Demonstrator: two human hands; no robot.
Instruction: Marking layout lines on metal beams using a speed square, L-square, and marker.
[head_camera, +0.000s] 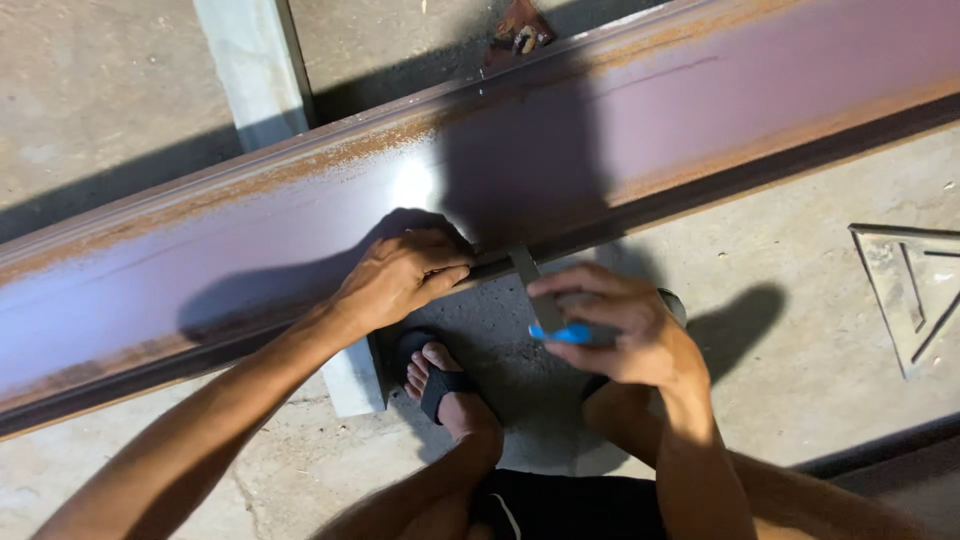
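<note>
While left hand (400, 275) presses fingers on near edge of rusty steel beam (300, 220), grip curled against it, right hand (615, 325) clenched on blue-handled metal blade (545, 305), tip touching beam edge. Sandalled foot (445, 385) below, metal triangle (915, 290) on concrete floor (800, 380) at right.
</note>
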